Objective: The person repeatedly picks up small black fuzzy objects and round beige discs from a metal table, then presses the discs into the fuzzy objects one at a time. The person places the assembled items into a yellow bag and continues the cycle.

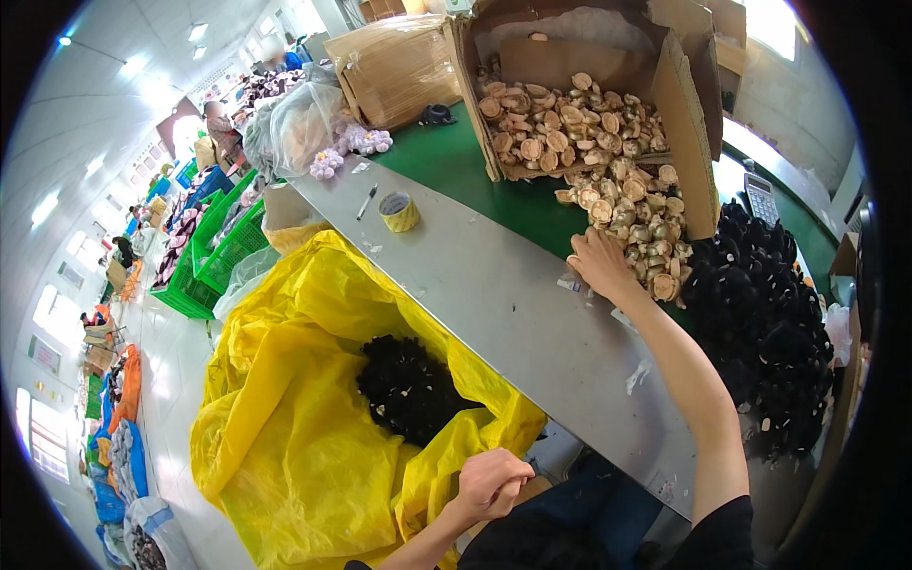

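My right hand (603,264) is at the left edge of a heap of small round beige pieces with shiny rims (632,204), which spills from an open cardboard box (689,123) onto the table. Its fingers are curled, and whatever is between them is hidden. Low in front of my body, my left hand (494,483) is closed beside the yellow plastic bag (304,427). I cannot make out what it holds, if anything. Inside the bag lie many small black fuzzy pieces (408,385). A larger pile of similar black pieces (760,323) sits to the right of my right forearm.
On the metal table (494,294) lie a roll of yellow tape (399,212), a pen (367,202) and plastic scraps. A calculator (761,197) is at the far right. Purple-white fluffy balls (328,163) lie by a wrapped carton (399,71). Green crates (233,242) stand at left.
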{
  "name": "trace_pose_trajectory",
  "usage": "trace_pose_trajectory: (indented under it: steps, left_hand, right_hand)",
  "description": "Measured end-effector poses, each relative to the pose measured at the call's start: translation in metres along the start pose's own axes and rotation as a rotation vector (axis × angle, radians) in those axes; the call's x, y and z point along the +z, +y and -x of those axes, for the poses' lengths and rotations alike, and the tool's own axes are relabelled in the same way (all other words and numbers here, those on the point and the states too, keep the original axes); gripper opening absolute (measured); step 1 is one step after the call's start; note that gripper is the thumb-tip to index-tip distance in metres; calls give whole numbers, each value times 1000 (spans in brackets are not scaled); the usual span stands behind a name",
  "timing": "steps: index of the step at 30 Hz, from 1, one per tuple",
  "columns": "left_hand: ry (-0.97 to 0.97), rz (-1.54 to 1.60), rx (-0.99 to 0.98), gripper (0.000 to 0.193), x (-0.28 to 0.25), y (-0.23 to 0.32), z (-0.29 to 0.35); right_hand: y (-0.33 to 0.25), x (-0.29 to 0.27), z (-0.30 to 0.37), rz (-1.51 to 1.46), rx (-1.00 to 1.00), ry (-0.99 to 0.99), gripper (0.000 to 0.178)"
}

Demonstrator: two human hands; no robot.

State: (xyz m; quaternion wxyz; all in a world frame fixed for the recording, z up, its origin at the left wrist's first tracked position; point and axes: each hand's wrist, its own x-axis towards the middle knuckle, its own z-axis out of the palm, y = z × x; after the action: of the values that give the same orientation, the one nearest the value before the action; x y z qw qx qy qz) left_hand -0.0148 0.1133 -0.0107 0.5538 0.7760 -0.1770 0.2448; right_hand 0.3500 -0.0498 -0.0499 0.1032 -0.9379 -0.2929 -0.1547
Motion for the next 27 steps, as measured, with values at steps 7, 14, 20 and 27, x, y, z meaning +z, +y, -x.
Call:
trace_pose_trajectory:
  steps: [7,14,20,27]
  left_hand:
    - [3,-30,-53,14,-8,4,1]
    - [12,-1,-88,17,-1,-4,5]
    - [13,16,-128,16,6,-6,7]
    - [-95,88,-177,14,31,0,1]
  right_hand:
    - [13,2,11,-67,-74,160,32]
    - [32,-27,0,-251,211,319,40]
    - [36,-114,35,-1202,410,556,25]
    - [23,-195,228,-1368,603,325,19]
